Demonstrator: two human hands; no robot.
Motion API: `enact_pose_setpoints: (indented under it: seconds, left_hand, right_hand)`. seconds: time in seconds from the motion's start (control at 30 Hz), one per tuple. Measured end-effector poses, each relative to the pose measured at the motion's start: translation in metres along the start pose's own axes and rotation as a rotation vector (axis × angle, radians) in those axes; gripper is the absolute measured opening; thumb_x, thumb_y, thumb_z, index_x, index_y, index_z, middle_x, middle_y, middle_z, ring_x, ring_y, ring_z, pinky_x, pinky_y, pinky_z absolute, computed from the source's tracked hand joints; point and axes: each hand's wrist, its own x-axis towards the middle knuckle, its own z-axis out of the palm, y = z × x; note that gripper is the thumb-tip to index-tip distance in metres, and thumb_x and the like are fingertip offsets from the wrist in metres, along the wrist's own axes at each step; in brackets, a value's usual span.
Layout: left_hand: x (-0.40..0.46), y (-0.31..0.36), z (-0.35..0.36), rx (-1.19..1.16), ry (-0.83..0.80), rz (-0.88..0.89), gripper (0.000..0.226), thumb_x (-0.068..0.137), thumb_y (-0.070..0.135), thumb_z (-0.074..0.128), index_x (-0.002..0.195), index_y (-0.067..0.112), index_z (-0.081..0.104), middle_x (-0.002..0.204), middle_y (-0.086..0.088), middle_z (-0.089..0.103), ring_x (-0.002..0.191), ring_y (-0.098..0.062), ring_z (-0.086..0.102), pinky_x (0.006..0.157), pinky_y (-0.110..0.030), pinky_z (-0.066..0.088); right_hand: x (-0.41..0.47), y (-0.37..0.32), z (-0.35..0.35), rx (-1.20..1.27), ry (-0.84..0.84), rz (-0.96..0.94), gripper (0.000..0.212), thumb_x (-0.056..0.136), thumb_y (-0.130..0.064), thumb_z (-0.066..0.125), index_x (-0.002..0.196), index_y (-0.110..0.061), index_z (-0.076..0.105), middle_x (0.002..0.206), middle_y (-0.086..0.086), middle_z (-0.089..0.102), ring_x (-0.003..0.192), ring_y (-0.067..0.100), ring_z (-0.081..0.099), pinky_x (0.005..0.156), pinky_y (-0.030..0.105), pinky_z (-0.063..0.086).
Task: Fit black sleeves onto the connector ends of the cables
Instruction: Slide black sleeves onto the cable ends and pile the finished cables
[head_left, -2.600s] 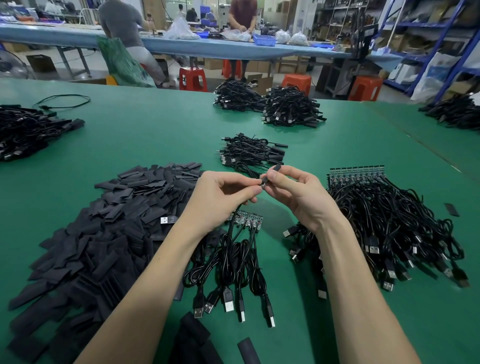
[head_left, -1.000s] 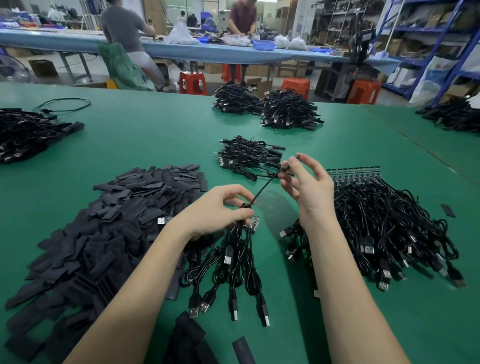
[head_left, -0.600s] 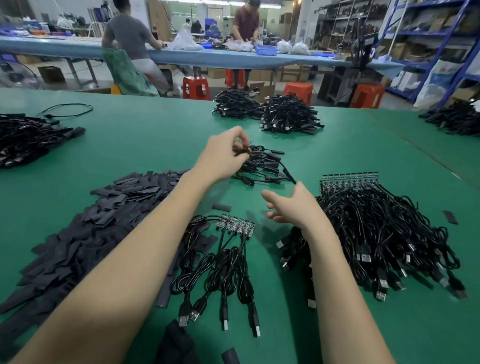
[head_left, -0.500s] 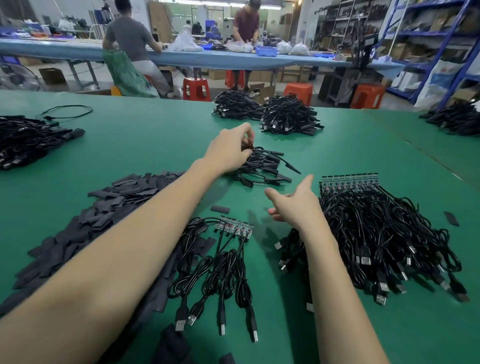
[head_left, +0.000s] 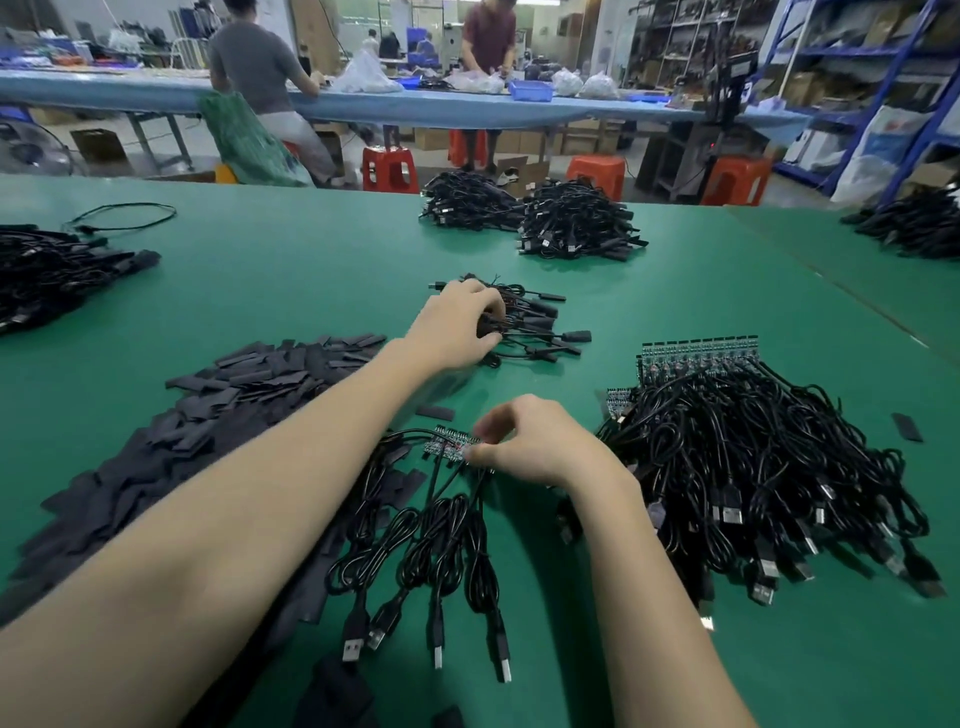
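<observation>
Step in hand, as judged: between units, one cable being set down and another being picked. The left hand (head_left: 460, 325) reaches forward, its fingers curled over the small heap of sleeved cables (head_left: 524, 322) on the green table (head_left: 311, 270); whether it grips a cable there or only rests on the heap cannot be told. The right hand (head_left: 530, 441) sits nearer the body, thumb and forefinger pinching at the right end of a short strip of small circuit boards (head_left: 449, 444), from which a fan of four cables (head_left: 431, 551) runs back toward the person, USB plugs nearest. It appears to be grasping one board end, though the contact is partly hidden by the fingers. Loose black sleeves (head_left: 208, 415) lie heaped to the left of this grip, one stray sleeve (head_left: 435, 412) just beyond it; the large unsleeved bundle (head_left: 753, 467) lies to its right. Next move probably calls for freeing a single board end from the strip, fetching one sleeve with the left hand, and aligning the sleeve mouth squarely before sliding. No brand, label or legible writing is discernible anywhere.
</observation>
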Motion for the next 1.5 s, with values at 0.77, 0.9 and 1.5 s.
enact_pose_setpoints:
  seconds: [0.77,0.9,1.5]
  left_hand:
    - [-0.121,0.003,-0.027,-0.465,-0.288,-0.299,0.019,0.087,0.043,0.074,0.102,0.031,0.071,0.103,0.011,0.073,0.099,-0.004,0.066,0.1,-0.032,0.05]
    - [-0.118,0.003,-0.027,-0.507,-0.283,-0.282,0.028,0.077,0.05,0.083,0.098,0.036,0.07,0.088,0.018,0.07,0.079,0.007,0.062,0.085,-0.029,0.051]
    - [-0.12,0.016,-0.035,-1.252,-0.23,-0.373,0.008,0.079,0.029,0.081,0.086,0.024,0.081,0.085,0.008,0.076,0.063,-0.001,0.062,0.052,-0.016,0.043]
  right_hand:
    - [0.007,-0.004,0.007,-0.076,-0.003,0.11,0.047,0.071,-0.038,0.089,0.11,-0.018,0.073,0.105,0.002,0.072,0.092,0.019,0.067,0.081,0.031,0.056]
    - [0.004,-0.002,0.003,0.059,0.053,-0.019,0.032,0.075,-0.027,0.087,0.096,-0.029,0.062,0.094,-0.002,0.065,0.071,0.01,0.058,0.059,0.023,0.044]
    - [-0.007,0.003,-0.01,1.097,0.047,-0.095,0.015,0.079,-0.018,0.08,0.091,-0.017,0.072,0.078,-0.005,0.071,0.061,0.007,0.063,0.064,0.02,0.056]
